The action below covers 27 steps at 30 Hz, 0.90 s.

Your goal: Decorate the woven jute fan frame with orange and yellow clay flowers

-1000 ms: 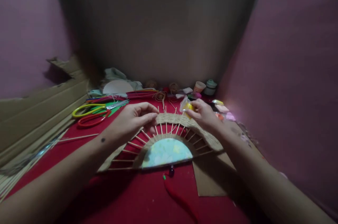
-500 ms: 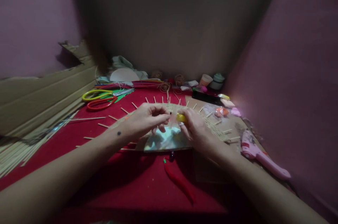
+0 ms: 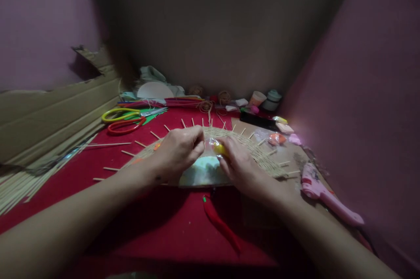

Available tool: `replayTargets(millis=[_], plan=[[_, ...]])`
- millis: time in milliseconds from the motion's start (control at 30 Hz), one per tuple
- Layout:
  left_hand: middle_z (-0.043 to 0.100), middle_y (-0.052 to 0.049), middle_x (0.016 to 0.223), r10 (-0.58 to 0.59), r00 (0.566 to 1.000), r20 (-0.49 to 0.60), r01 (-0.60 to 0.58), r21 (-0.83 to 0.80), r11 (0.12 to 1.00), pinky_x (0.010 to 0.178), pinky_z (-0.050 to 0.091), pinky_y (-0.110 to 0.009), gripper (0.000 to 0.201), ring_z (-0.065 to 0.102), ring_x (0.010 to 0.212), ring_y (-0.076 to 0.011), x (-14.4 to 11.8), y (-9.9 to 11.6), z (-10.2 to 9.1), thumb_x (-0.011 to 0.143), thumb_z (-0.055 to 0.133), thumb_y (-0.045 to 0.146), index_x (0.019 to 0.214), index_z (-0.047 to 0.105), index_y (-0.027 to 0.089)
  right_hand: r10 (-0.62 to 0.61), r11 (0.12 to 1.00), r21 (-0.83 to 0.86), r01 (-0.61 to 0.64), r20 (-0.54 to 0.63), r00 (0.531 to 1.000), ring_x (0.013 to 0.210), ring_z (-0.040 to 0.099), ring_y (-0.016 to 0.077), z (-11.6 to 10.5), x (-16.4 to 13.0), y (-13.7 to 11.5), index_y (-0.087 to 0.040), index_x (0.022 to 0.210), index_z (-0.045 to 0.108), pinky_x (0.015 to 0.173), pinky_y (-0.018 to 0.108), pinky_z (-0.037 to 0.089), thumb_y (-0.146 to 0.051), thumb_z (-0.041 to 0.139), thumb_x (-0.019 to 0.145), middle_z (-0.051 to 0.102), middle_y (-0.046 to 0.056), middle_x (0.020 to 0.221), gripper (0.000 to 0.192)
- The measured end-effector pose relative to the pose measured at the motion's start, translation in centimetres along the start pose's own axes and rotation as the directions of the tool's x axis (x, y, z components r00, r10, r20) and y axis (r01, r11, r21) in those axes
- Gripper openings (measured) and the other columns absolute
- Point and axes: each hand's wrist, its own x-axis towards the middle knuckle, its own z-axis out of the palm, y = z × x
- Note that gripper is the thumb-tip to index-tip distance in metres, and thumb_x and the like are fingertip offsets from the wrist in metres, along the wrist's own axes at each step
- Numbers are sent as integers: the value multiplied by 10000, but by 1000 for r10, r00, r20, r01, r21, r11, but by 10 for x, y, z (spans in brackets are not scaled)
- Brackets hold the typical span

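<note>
My right hand (image 3: 241,163) is closed around a small yellow lump in clear plastic wrap (image 3: 218,148). Just left of it, my left hand (image 3: 183,150) is curled with its fingertips pinched together; what they hold, if anything, I cannot make out. Both hands are over a woven fan-shaped piece (image 3: 259,152) with thin sticks jutting from its curved edge. A shiny pale panel (image 3: 205,171) forms its lower middle. Beneath my left wrist, orange bits (image 3: 156,146) show on the weave. A red tassel-like piece with a green tip (image 3: 221,224) lies in front.
Scissors with yellow and red handles (image 3: 126,121) lie left, near long thin sticks (image 3: 36,178) and cardboard (image 3: 59,104). At right are a pink glue gun (image 3: 328,196), an orange wrapped lump (image 3: 276,139) and a black object (image 3: 257,120). A cup (image 3: 257,99) and twine balls (image 3: 225,97) stand behind.
My left hand's fingers have curled in from a looser pinch, and the hand has turned slightly. The wrapped yellow lump now sits a little further left and shows more in my right hand.
</note>
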Motion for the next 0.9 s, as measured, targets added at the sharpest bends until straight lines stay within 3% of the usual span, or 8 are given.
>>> replayTargets(millis=[67, 167, 333, 467, 633, 900], plan=[[490, 41, 540, 0, 1000, 9, 0, -11, 1000, 496, 325, -213, 113, 439, 499, -86, 0, -2, 2, 788, 495, 193, 678, 517, 173, -5, 999, 39, 5, -2, 1000, 983, 534, 216, -1, -1, 2, -175, 1172, 430, 862, 401, 472, -124, 426, 836, 545, 123, 1054, 340], [538, 29, 611, -26, 999, 21, 29, -150, 988, 531, 366, -211, 67, 479, 562, -96, 0, -5, 3, 785, 543, 204, 727, 549, 171, 1, 998, 57, -1, -1, 1000, 989, 541, 219, -2, -4, 4, -184, 1191, 418, 866, 408, 472, -123, 437, 835, 549, 118, 1051, 362], [509, -1, 761, 127, 992, -22, -129, -166, 978, 630, 401, -235, 96, 493, 690, -113, -3, -6, 7, 808, 594, 239, 823, 678, 196, 17, 996, 86, -16, -6, 1000, 1053, 540, 231, -3, -6, 6, -224, 1251, 380, 920, 433, 458, -155, 446, 857, 548, 117, 1123, 406], [458, 3, 759, 36, 999, -21, -40, -237, 971, 631, 405, -245, 118, 475, 709, -124, -3, -4, 12, 787, 638, 290, 845, 710, 216, 30, 994, 104, -33, 25, 999, 1130, 515, 266, -1, -7, 7, -185, 1309, 338, 977, 466, 427, -176, 516, 813, 522, 157, 1207, 527], [443, 15, 701, -54, 995, 84, 80, -349, 934, 580, 377, -234, 86, 452, 652, -111, -2, 3, 15, 762, 649, 250, 722, 701, 194, 3, 994, 105, -9, 66, 998, 1114, 528, 252, 3, -10, 7, -179, 1364, 283, 968, 455, 440, -147, 478, 806, 532, 159, 1186, 592], [523, 1, 694, 150, 987, -52, -158, -255, 954, 637, 399, -243, 92, 491, 673, -118, -9, 5, 19, 804, 601, 173, 752, 676, 182, -1, 998, 70, -5, 74, 997, 1148, 505, 272, 6, -11, 5, -125, 1381, 278, 1000, 484, 417, -135, 438, 799, 523, 190, 1192, 604]])
